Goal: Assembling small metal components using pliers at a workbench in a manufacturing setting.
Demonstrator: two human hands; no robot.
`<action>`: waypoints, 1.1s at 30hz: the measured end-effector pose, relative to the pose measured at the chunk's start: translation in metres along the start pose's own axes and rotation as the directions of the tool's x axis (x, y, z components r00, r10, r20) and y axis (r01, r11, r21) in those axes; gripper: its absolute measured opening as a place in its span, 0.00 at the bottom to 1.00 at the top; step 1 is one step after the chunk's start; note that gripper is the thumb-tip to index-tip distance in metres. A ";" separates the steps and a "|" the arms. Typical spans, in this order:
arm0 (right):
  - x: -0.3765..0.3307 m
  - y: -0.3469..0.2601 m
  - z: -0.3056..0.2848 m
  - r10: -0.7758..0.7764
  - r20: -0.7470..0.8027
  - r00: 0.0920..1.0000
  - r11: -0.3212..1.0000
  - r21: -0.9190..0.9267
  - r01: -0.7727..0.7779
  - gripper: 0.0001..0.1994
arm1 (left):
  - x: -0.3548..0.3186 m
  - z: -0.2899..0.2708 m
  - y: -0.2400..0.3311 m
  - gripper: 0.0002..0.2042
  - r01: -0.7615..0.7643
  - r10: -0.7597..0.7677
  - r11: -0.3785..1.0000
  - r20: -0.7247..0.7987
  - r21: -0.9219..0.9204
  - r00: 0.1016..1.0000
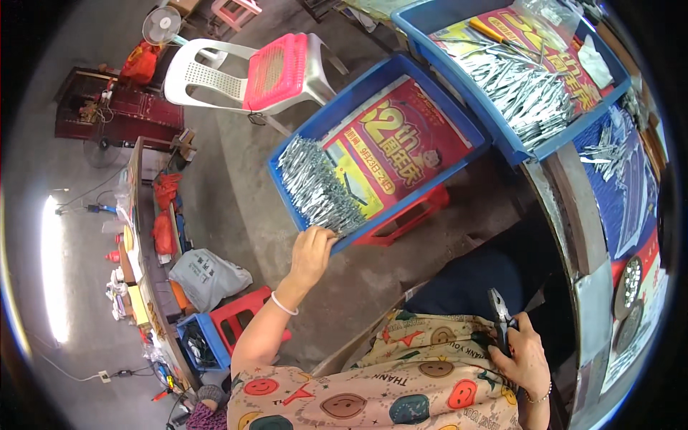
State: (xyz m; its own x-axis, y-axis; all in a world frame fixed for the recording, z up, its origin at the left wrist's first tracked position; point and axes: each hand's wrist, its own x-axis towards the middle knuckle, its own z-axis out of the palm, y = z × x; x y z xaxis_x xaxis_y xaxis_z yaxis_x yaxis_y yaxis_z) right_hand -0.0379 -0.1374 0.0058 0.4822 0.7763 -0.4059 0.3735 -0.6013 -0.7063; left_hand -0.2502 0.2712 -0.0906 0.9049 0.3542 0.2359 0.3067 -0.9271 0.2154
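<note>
My left hand point(312, 251) is at the near rim of a blue plastic tray point(287, 208), its fingers curled at the edge of a dense pile of thin silvery metal pieces point(315, 186). Whatever those fingers pinch, if anything, is hidden. In my right hand point(527, 355), close to my lap, is a pair of pliers point(499, 307) with dark handles, its jaws pointing up and away from me. A red and yellow printed sheet point(401, 136) lines the tray beside the pile. Beneath the tray a red stool point(412, 217) shows.
A second blue tray point(459, 89) at the upper right holds more metal pieces point(519, 89) and a yellow-handled tool point(491, 32). The workbench edge point(555, 215) runs down my right side. Ahead stands a white chair point(215, 75); a grey bag point(208, 276) lies at left.
</note>
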 end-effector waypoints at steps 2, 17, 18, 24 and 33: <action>0.002 -0.001 -0.001 -0.008 0.000 1.000 1.000 -0.002 0.008 0.15 | 0.001 0.002 -0.004 0.06 0.009 -0.010 0.999 -0.028 -0.038 1.000; 0.004 0.004 -0.007 -0.015 0.050 0.999 0.998 -0.058 0.018 0.15 | -0.009 -0.005 0.002 0.08 0.032 -0.032 0.999 0.001 -0.020 0.999; 0.003 0.004 -0.007 -0.013 0.047 0.999 0.998 -0.062 0.016 0.15 | -0.007 -0.006 0.001 0.08 0.093 -0.096 0.993 -0.041 -0.067 0.995; 0.000 0.012 -0.005 -0.052 0.013 0.999 0.997 -0.061 0.053 0.15 | 0.023 -0.011 -0.002 0.06 0.249 -0.274 0.939 -0.076 -0.238 0.959; -0.004 0.021 0.000 -0.058 -0.020 0.998 0.997 -0.052 0.056 0.15 | 0.038 -0.008 0.001 0.06 0.063 -0.064 0.980 0.005 -0.189 0.998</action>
State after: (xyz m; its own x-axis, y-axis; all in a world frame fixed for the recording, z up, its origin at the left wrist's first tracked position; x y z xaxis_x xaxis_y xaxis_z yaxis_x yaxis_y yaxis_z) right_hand -0.0319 -0.1531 -0.0070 0.4755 0.8057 -0.3531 0.4411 -0.5656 -0.6968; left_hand -0.2182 0.2843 -0.0741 0.8849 0.4118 0.2174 0.3021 -0.8630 0.4050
